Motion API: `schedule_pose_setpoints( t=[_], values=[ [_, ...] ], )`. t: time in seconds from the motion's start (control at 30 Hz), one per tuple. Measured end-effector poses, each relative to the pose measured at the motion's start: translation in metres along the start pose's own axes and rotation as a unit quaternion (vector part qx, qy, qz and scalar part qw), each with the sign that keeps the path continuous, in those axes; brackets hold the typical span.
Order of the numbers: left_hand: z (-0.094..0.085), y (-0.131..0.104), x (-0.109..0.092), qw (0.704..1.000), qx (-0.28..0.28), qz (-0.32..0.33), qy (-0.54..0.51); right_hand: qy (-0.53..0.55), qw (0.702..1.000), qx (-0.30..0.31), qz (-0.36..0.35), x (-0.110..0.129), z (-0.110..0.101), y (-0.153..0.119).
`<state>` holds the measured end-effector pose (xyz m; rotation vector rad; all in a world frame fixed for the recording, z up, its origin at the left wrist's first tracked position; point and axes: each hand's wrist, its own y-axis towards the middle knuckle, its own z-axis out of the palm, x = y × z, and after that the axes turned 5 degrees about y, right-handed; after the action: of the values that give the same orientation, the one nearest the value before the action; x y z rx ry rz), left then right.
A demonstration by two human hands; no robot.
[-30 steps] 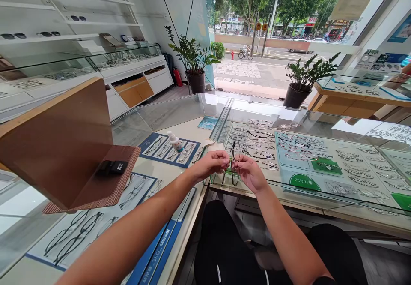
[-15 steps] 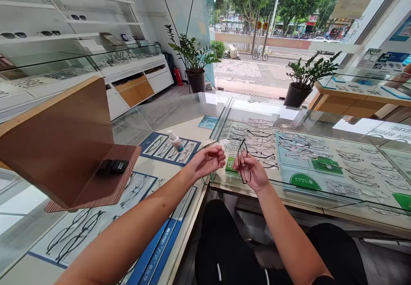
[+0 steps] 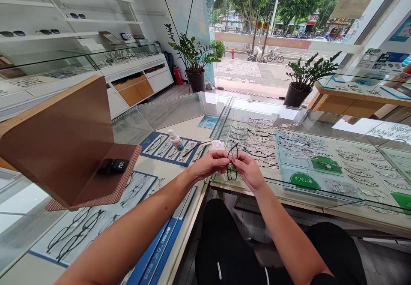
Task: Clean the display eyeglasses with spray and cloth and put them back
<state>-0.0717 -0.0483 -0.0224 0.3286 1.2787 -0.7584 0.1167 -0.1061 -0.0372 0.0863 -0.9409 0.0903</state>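
A pair of dark-rimmed eyeglasses (image 3: 232, 177) is held up on edge between my two hands, over the corner where the glass counters meet. My left hand (image 3: 210, 165) pinches the glasses near their middle, fingers closed. From the other side, my right hand (image 3: 249, 171) grips them with thumb and fingers together. One thin temple reaches out to the left, past a small white tag (image 3: 217, 144). My fingers cover part of the frame. Beyond my left hand, a small white bottle (image 3: 175, 140) stands on the counter.
A brown board (image 3: 58, 143) stands tilted at the left on a striped base, a black object (image 3: 117, 166) on it. Under the right counter's glass (image 3: 321, 156) lie rows of eyeglasses. Potted plants (image 3: 195, 79) stand beyond the counters, near the glass front.
My left hand has moved right and down and now pinches the glasses, which only my right hand held before. The right hand and glasses have shifted slightly left.
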Motion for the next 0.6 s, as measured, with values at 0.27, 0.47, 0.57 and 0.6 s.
schedule_pose_setpoints(
  t=[0.27,0.47,0.57,0.6],
  values=[
    [0.006,-0.001,-0.008,0.997,-0.026,0.024,-0.068,0.110,0.992,-0.045,0.035,0.003,-0.008,0.003],
    [0.009,0.000,-0.012,0.988,-0.041,0.034,-0.145,0.204,0.975,-0.083,0.019,0.001,-0.016,0.007],
    [0.009,0.000,-0.014,0.980,-0.057,0.035,-0.185,0.229,0.970,-0.086,0.010,0.001,-0.017,0.007],
    [0.009,0.000,-0.015,0.978,-0.061,0.034,-0.196,0.233,0.969,-0.085,0.007,0.002,-0.016,0.007]
  ],
)
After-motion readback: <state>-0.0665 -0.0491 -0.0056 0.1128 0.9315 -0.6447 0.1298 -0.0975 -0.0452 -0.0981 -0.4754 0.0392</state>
